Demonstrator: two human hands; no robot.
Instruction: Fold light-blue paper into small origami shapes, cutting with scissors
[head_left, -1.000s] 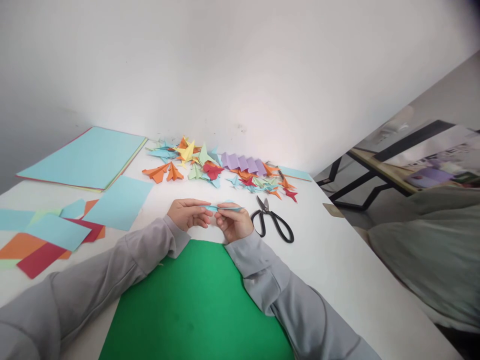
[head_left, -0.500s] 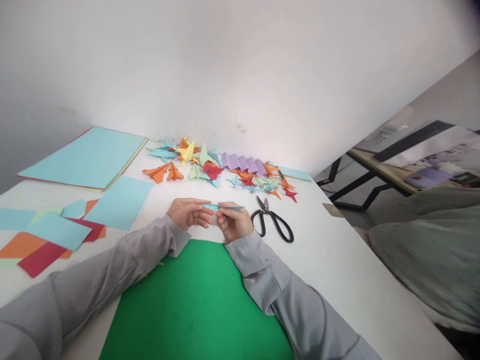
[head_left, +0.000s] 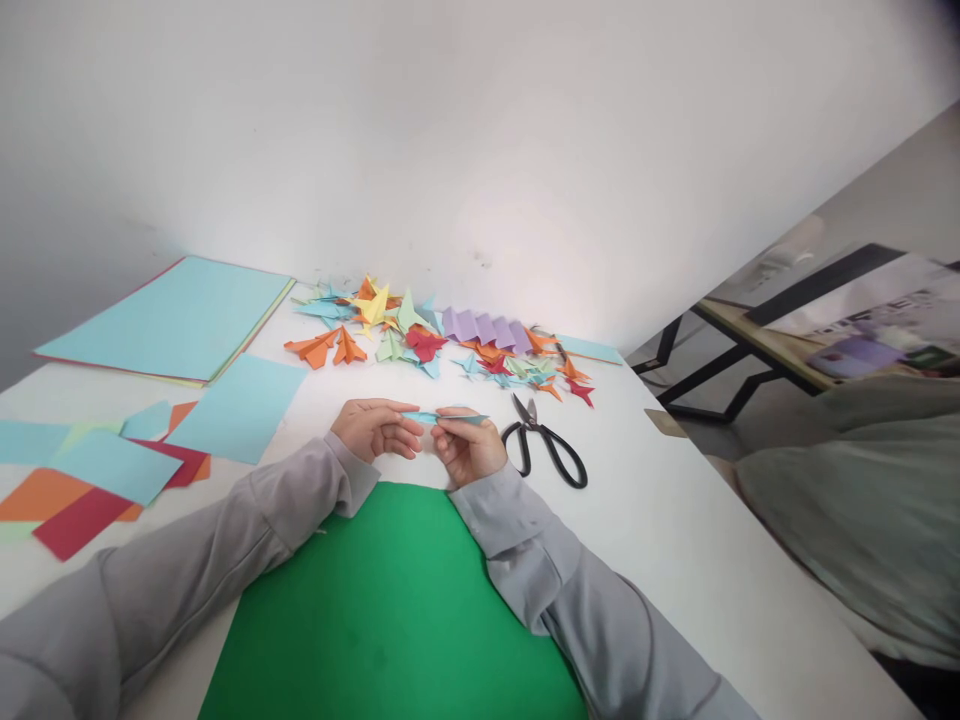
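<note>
Between my two hands, just past the far edge of a green sheet point(head_left: 390, 610), is a small folded piece of blue paper point(head_left: 422, 417). My left hand point(head_left: 377, 430) pinches its left end between thumb and forefinger, the other fingers curled below. The right part of the paper is pinched by my right hand point(head_left: 470, 447), and a pointed blue tip sticks out over those fingers. Black-handled scissors point(head_left: 546, 440) lie partly open on the white table, close to my right hand.
Many folded paper shapes point(head_left: 411, 318) and a pleated purple strip point(head_left: 486, 329) lie near the wall. To the left are stacked large sheets point(head_left: 176, 315), a blue sheet point(head_left: 238, 405) and coloured rectangles point(head_left: 116, 463). At right, a person's green-grey clothing point(head_left: 862, 500) shows.
My hands have barely moved; the blue paper's left end sits very slightly lower. Both hands keep their hold on it.
</note>
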